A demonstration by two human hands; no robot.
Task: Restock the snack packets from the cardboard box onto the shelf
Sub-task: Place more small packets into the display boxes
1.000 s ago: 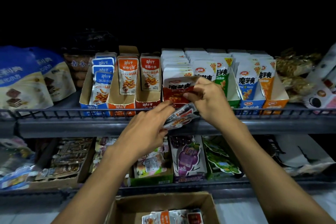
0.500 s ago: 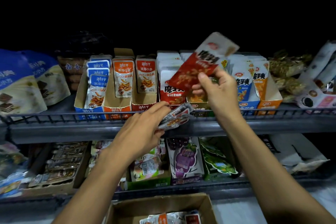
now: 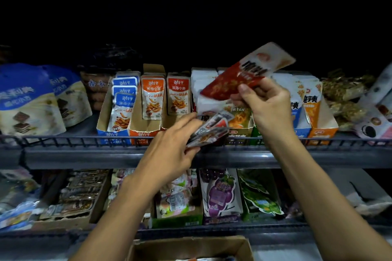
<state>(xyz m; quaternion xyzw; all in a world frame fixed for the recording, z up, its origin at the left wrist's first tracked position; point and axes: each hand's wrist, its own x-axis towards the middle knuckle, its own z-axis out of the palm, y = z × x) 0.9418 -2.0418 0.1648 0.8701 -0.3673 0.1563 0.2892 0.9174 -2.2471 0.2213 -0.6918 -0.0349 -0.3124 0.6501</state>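
At the front of the upper shelf (image 3: 148, 155), toward the centre of the view, both hands are closed on snack packets. The left hand (image 3: 169, 152) grips a small fanned stack of packets (image 3: 209, 132), its fingers curled round their lower ends, just above the shelf's wire rail. At about 2 o'clock from it, and apart from it, the right hand (image 3: 266, 101) pinches one red and white packet (image 3: 246, 72) between thumb and fingers; the packet is tilted, its white end pointing up toward 2 o'clock, and it hangs over the white display cartons (image 3: 203, 82) in the middle of the shelf. At 9 o'clock of the hands stand open cartons of blue packets (image 3: 124, 101) and orange packets (image 3: 152, 95), upright in rows. At 6 o'clock, at the bottom edge of the view, the cardboard box (image 3: 191, 248) sits open below the lower shelf, its contents barely visible. A purple grape pouch (image 3: 219, 193) stands on the lower shelf.
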